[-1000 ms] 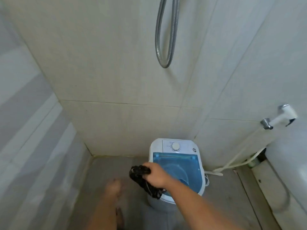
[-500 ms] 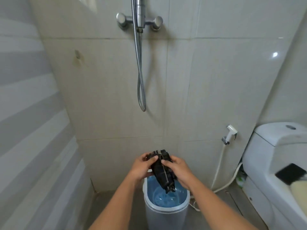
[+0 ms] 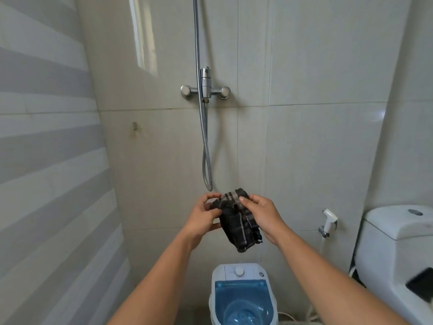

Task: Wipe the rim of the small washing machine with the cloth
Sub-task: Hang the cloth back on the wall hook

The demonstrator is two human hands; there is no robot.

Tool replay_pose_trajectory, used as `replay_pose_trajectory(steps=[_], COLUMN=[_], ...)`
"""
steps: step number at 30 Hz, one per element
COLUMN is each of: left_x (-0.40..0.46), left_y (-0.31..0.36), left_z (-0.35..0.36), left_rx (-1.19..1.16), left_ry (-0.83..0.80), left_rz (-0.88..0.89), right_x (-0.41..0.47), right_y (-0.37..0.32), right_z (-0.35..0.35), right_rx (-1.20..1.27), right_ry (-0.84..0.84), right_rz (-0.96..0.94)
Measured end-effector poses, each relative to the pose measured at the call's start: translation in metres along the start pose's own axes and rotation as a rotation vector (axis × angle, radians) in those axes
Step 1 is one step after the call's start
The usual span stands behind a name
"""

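Being pinched in both grips, left hand (image 3: 203, 215) and right hand (image 3: 262, 216), the cloth (image 3: 236, 225) is being refolded; a flat pad should be formed before the washing machine (image 3: 219, 281) rim is being wiped.

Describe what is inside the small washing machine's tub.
Through the blue translucent lid of the small washing machine, only a round agitator shows; the nearer tub falls below the frame.
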State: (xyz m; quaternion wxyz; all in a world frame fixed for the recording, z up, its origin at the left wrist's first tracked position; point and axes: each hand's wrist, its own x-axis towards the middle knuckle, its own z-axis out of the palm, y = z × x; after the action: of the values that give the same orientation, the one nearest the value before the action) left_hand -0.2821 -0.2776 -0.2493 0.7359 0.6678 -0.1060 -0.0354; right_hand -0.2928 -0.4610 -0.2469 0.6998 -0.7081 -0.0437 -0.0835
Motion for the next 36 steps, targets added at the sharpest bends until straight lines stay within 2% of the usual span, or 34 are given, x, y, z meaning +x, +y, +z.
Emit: replay_pose_trajectory(steps=[6, 9, 14, 16, 21, 25, 28, 31, 34, 36], left_x=[0.0, -0.003, -0.004, -0.004, -0.007, -0.006, -0.004, 0.0, 0.006, 0.009], left_y=[0.021, 0.036, 0.059, 0.064, 0.072, 0.07, 0.071, 0.081, 0.093, 0.097], left_z=[-0.011, -0.02, -0.032, -0.04, -0.058, -0.065, -0.071, -0.079, -0.086, -0.095], left_rx=[0.129, 0.085, 0.161, 0.143, 0.155, 0.223, 0.299, 0.39, 0.561, 0.646], left_ry=[0.028, 0.001, -0.002, -0.041, -0.098, -0.14, -0.147, -0.168, -0.264, -0.266], left_rz=[0.102, 0.05, -0.024, -0.037, -0.052, -0.067, -0.051, -0.061, -0.071, -0.096], right_x=[0.007, 0.009, 0.012, 0.016, 0.025, 0.031, 0.033, 0.041, 0.05, 0.057], right_y=[-0.03, -0.04, -0.052, -0.056, -0.068, -0.074, -0.077, -0.077, -0.08, -0.084], right_z=[0.016, 0.021, 0.028, 0.03, 0.034, 0.039, 0.039, 0.038, 0.049, 0.054], right_rx=[0.031, 0.026, 0.06, 0.047, 0.145, 0.134, 0.063, -0.142, -0.007, 0.035], right_ry=[0.009, 0.0, -0.181, -0.186, -0.089, -0.053, -0.025, 0.048, 0.145, 0.205], right_rz=[-0.047, -0.067, -0.026, -0.042, -0.068, -0.1, -0.098, -0.066, -0.056, -0.081])
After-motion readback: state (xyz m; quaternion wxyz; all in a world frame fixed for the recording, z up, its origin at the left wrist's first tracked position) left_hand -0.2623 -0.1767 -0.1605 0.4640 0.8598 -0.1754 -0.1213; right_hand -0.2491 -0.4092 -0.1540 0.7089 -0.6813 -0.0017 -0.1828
